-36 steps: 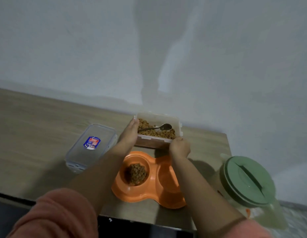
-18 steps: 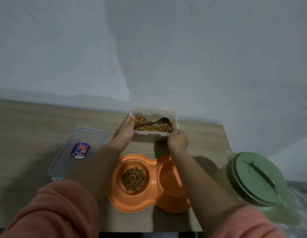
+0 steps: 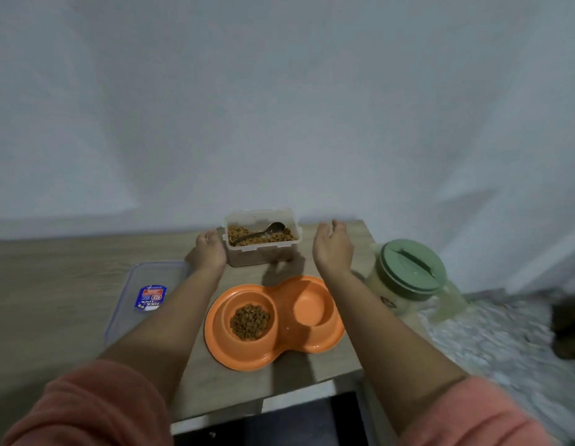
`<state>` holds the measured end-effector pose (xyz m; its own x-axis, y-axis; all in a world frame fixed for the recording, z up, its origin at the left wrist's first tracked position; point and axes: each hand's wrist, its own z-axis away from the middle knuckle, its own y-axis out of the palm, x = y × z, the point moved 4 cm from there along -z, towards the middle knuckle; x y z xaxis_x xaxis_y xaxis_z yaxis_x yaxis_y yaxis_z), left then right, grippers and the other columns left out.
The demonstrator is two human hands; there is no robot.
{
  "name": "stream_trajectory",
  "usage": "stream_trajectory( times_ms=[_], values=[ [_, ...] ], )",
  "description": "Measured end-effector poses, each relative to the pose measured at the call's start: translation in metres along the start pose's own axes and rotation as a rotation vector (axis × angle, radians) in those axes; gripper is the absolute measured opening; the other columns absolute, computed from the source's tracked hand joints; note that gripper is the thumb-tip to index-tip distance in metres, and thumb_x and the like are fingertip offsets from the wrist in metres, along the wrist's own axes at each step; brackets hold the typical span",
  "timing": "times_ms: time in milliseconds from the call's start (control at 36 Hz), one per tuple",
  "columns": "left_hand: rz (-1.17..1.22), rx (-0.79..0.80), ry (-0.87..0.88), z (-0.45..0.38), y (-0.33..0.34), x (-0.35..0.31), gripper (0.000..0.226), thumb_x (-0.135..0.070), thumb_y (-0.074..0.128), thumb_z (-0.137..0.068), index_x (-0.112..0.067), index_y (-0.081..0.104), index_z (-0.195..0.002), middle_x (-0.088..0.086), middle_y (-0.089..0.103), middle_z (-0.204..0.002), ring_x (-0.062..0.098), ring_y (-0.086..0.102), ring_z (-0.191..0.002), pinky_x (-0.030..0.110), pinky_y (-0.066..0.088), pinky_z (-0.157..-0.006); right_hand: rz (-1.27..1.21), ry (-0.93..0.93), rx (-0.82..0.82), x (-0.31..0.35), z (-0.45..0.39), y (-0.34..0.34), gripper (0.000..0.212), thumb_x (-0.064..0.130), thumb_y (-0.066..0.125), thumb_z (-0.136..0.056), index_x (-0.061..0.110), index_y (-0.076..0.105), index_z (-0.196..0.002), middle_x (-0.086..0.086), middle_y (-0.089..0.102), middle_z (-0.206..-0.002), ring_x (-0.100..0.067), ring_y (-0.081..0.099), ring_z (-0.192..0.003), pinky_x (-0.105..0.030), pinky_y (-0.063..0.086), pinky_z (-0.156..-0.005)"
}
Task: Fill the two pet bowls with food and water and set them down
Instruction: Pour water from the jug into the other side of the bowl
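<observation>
Wood table [image 3: 70,284] against grey wall. Orange double bowl [image 3: 274,321]: kibble in left well, right well dry. Left hand [image 3: 210,252] touches food tub [image 3: 262,236], fingers relaxed; right hand [image 3: 332,249] spread, empty. Next, likely: grab green-lidded jug [image 3: 411,272], pour water.

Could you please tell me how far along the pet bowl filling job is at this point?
Done: the left well of the orange plastic double pet bowl holds brown kibble. In hand: nothing; the left hand sits beside the clear plastic kibble container, the right hand is open, apart from it. Left: the right well looks dry, the green-lidded water jug untouched.
</observation>
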<state>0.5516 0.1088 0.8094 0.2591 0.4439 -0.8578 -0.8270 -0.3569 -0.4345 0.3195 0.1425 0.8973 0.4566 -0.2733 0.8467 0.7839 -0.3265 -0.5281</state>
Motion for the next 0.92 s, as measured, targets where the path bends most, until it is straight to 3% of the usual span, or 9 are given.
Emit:
stream_trajectory(
  times_ms=[306,417,583,750,833,917],
  values=[
    [-0.067,0.095,0.163,0.096,-0.008,-0.009,0.05,-0.045,0.025,-0.102,-0.022,0.041,-0.143,0.009,0.048,-0.144,0.033,0.044,-0.132,0.04,0.033,-0.107,0.024,-0.266,-0.085,0.021,0.051,-0.077,0.045,0.023,0.041,-0.097,0.008,0.042,-0.139,-0.01,0.045,-0.143,-0.023,0.042,-0.133,-0.031,0.033,-0.107],
    [-0.017,0.071,0.215,0.13,-0.001,-0.01,0.045,-0.035,0.035,-0.102,-0.015,0.043,-0.142,0.01,0.047,-0.145,0.031,0.043,-0.134,0.04,0.033,-0.109,0.036,-0.298,-0.083,0.008,0.054,-0.111,0.043,0.021,0.042,-0.096,0.009,0.044,-0.137,-0.009,0.045,-0.142,-0.023,0.043,-0.131,-0.03,0.034,-0.105],
    [-0.039,0.002,0.243,0.185,0.029,0.0,0.042,-0.021,0.04,-0.1,-0.009,0.046,-0.14,0.013,0.046,-0.145,0.031,0.042,-0.133,0.038,0.034,-0.107,0.1,-0.257,-0.093,-0.038,0.046,-0.164,0.042,0.017,0.044,-0.093,0.011,0.047,-0.135,-0.007,0.041,-0.142,-0.022,0.047,-0.126,-0.029,0.038,-0.102],
    [-0.131,-0.09,0.292,0.228,0.063,0.029,0.037,-0.018,0.049,-0.097,-0.007,0.053,-0.132,0.017,0.05,-0.137,0.033,0.045,-0.128,0.039,0.034,-0.106,0.124,-0.155,-0.094,-0.092,0.032,-0.199,0.053,0.024,0.052,-0.087,0.014,0.04,-0.138,-0.011,0.037,-0.142,-0.03,0.042,-0.129,-0.046,0.039,-0.106],
    [-0.184,-0.093,0.28,0.244,0.076,0.046,0.038,-0.017,0.05,-0.096,-0.006,0.054,-0.131,0.016,0.051,-0.136,0.03,0.046,-0.128,0.036,0.035,-0.106,0.054,-0.052,-0.035,-0.117,0.027,-0.202,0.063,0.028,0.057,-0.084,0.016,0.033,-0.141,-0.012,0.04,-0.141,-0.032,0.045,-0.126,-0.048,0.04,-0.104],
    [-0.243,-0.076,0.248,0.257,0.086,0.065,0.038,-0.016,0.051,-0.095,-0.006,0.053,-0.132,0.017,0.051,-0.135,0.031,0.048,-0.125,0.035,0.036,-0.105,-0.066,0.035,0.052,-0.139,0.022,-0.201,0.06,0.025,0.057,-0.086,0.015,0.032,-0.139,-0.013,0.055,-0.126,-0.029,0.058,-0.104,-0.037,0.049,-0.086]
  ],
)
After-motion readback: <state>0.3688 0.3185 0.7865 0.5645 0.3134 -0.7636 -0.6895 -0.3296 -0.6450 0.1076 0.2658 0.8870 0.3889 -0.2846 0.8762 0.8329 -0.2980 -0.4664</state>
